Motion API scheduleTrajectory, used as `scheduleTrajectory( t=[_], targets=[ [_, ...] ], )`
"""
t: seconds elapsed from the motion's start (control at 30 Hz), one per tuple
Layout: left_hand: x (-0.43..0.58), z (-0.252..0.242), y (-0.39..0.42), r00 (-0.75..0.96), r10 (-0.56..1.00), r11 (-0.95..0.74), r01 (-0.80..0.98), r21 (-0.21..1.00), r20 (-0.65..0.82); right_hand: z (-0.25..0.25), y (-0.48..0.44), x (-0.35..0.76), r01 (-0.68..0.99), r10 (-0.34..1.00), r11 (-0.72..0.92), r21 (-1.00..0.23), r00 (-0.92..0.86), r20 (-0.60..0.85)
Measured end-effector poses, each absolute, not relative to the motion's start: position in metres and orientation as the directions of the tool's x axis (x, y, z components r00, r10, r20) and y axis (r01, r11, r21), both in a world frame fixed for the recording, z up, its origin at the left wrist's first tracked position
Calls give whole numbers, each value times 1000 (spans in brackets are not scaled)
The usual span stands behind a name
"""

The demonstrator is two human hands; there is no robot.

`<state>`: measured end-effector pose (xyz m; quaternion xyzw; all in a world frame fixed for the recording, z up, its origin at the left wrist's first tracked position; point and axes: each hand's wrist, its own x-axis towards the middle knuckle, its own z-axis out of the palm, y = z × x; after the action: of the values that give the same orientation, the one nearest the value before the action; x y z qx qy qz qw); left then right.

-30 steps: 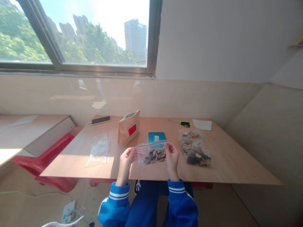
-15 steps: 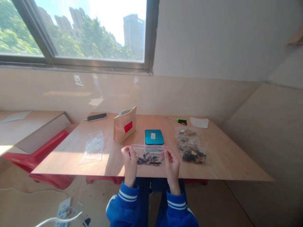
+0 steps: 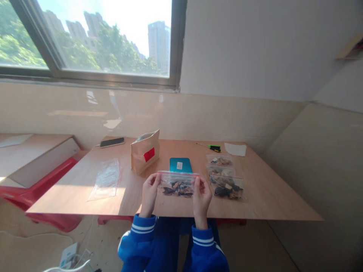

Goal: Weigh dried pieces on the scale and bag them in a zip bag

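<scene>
A small clear zip bag (image 3: 178, 184) with a red seal strip and dark and tan pieces inside hangs just above the wooden table (image 3: 269, 196), near its front edge. My left hand (image 3: 149, 192) pinches the bag's left end and my right hand (image 3: 201, 196) pinches its right end. The bag is stretched flat between them. Right of my hands lie three more filled zip bags (image 3: 225, 177) in a row running away from me. Behind the held bag sits a teal flat device (image 3: 180, 165).
A brown paper pouch (image 3: 145, 152) with a red label stands left of the teal device. An empty clear bag (image 3: 105, 179) lies at the left. A phone (image 3: 111, 142), a green-handled screwdriver (image 3: 211, 146) and white paper (image 3: 235, 149) lie along the back edge. A red stool (image 3: 42, 185) stands at the left.
The held bag dropped from in front of the teal device toward the table's front edge, then rose slightly. Both hands kept their grip on its ends. The view shifted a little.
</scene>
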<state>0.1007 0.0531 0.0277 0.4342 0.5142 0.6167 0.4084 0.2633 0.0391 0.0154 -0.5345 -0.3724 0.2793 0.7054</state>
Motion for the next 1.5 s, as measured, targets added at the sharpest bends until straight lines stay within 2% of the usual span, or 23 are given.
scheduleTrajectory(
  t=[0.1, 0.3, 0.5, 0.6, 0.73, 0.97, 1.17, 1.3, 1.5],
  targets=[
    [94, 26, 53, -237, 964, -135, -40, 990, 122, 13, 40, 261, 14, 764, 291, -957, 598, 242],
    [76, 25, 43, -285, 944, -144, 105, 984, 168, 3, 38, 248, -22, 788, 244, -970, 587, 185],
    [74, 19, 28, -377, 918, -116, 49, 992, 126, -11, 37, 237, -222, 923, 134, -966, 383, 40],
    [76, 15, 22, -440, 893, -96, 19, 995, 94, -20, 32, 231, -258, 940, 100, -961, 342, 6],
    [78, 12, 18, -445, 892, -110, -42, 993, 80, -21, 26, 228, -201, 921, 107, -974, 389, 21],
    [74, 10, 20, -301, 951, -119, -160, 980, 66, -5, 21, 231, 6, 886, 150, -989, 444, 137],
    [73, 9, 16, -273, 961, -88, -185, 979, 35, 0, 17, 229, 38, 862, 203, -978, 468, 197],
    [79, 9, 13, -257, 965, -110, -230, 967, 49, -4, 17, 235, -25, 891, 171, -985, 431, 144],
    [83, 8, 13, -296, 952, -145, -223, 964, 75, -11, 15, 240, -225, 982, 60, -973, 187, 17]
  ],
)
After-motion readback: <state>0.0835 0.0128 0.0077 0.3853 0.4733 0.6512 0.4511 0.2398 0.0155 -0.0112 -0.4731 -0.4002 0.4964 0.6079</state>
